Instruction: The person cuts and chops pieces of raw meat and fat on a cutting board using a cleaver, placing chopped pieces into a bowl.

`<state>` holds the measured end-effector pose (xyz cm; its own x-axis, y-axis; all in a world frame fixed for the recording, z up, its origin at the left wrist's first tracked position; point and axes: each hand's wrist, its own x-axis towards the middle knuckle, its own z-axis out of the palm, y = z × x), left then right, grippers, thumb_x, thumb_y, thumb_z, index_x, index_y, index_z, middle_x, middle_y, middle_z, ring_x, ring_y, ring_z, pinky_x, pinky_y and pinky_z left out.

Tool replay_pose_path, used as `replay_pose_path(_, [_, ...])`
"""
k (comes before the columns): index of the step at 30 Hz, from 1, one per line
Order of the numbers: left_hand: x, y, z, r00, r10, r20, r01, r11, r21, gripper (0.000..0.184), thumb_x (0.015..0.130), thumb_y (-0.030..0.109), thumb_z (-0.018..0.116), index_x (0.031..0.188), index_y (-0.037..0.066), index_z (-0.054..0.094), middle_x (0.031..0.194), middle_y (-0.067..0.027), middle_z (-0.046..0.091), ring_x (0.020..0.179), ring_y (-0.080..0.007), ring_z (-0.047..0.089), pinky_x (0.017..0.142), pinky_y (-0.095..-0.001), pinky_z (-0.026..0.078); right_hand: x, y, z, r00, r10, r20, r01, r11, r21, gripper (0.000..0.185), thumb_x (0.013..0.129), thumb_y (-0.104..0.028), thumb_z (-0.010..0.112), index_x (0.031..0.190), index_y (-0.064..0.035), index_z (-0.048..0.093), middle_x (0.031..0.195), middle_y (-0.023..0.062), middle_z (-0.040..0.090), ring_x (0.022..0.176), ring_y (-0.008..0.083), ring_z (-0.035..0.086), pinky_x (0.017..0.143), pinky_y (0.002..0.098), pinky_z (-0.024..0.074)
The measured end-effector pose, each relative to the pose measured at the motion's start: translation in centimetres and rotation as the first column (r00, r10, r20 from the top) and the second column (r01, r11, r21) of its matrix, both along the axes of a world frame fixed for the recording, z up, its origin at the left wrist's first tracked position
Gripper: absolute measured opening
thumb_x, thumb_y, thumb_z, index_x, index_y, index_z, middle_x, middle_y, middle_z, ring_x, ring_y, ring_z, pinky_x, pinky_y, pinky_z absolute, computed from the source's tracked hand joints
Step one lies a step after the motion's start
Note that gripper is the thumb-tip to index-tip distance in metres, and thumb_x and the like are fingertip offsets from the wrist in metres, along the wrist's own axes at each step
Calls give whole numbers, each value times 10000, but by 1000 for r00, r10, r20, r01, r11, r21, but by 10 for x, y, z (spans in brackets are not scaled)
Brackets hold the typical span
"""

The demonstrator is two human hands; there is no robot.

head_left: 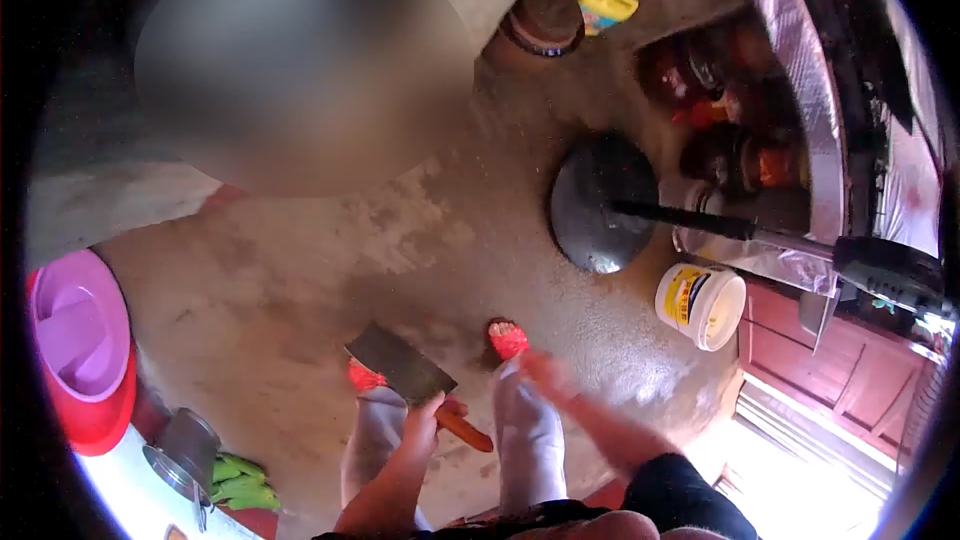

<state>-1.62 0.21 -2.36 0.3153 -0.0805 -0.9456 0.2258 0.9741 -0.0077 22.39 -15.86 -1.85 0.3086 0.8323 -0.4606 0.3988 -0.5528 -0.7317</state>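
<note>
A cleaver (pixel 385 355) with a broad dark blade and an orange-brown handle is in my left hand (pixel 432 422), whose fingers close round it where blade and handle meet. The blade points up and left, above the floor and partly over my red shoe (pixel 364 377). My right hand (pixel 548 377) is smeared by motion beside my right knee, near the other red shoe (pixel 508 339). Its fingers cannot be made out, nor whether it holds anything.
A black round stand base (pixel 590 195) with a pole and a white bucket (pixel 715 310) stand on the right. On the left are a purple basin (pixel 75 325), a metal pot (pixel 195 440) and green produce (pixel 240 488). A yellow bottle (pixel 610 10) stands at the back.
</note>
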Motion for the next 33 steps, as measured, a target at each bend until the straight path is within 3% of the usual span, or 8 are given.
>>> replay_pose_path(2, [-11,1,-9,994,110,22,-112,983,145,222,888,191,533,992,2,586,836,-108,654,783,-248,647,701,-378,523,-71,68,33,982,187,-20,-174,863,-474,238,859,-176,510,1089,-114,527,930,110,606,728,254,611,640,378,508])
replay_pose_path(7, [-54,-6,-29,983,128,132,-152,969,192,222,860,214,605,1006,47,591,882,-60,645,754,-194,631,690,-336,517,-142,129,96,980,172,-99,-196,915,-352,463,785,-125,536,1211,-46,374,980,231,588,747,427,612,639,520,482])
replay_pose_path(13, [-20,85,130,934,-356,-17,333,855,398,410,892,426,545,963,35,643,880,-58,657,749,-153,607,657,-293,476,-119,215,238,978,134,-160,-198,839,-507,397,823,-316,546,1104,-41,489,938,240,628,854,409,615,723,505,474])
replay_pose_path(16, [-28,134,208,929,-316,192,197,863,465,426,878,420,570,1033,30,639,849,-51,661,754,-139,603,677,-281,476,-99,248,293,975,190,-117,-223,824,-521,374,800,-346,563,1025,-48,540,904,213,636,840,377,619,724,479,478])
replay_pose_path(20, [-72,213,299,840,-540,-57,359,474,804,355,846,332,640,1048,39,636,858,-41,660,772,-116,610,693,-267,486,-54,276,367,931,363,-36,-337,820,-463,362,768,-386,586,920,-58,610,857,177,646,822,334,625,725,445,484])
replay_pose_path(24, [-72,323,445,995,-21,102,-83,437,896,124,878,116,579,940,12,608,806,-46,638,749,-104,595,691,-247,488,12,317,501,795,402,-454,-520,838,-168,261,816,-271,635,1003,-90,612,695,-2,564,571,77,497,500,251,408])
replay_pose_path(28, [-40,415,533,957,191,220,-194,-149,970,100,883,55,552,936,-17,596,811,-53,624,771,-124,600,694,-250,487,61,343,567,611,246,-752,-103,967,233,269,756,-84,712,1000,-23,616,755,-59,576,629,11,482,565,179,397])
replay_pose_path(33, [118,463,614,989,-132,-66,-31,-626,779,186,836,39,583,1017,3,610,929,-132,648,847,-239,632,776,-304,489,130,425,616,727,243,-642,159,851,502,154,775,-86,652,885,1,587,696,29,590,589,88,528,536,219,422])
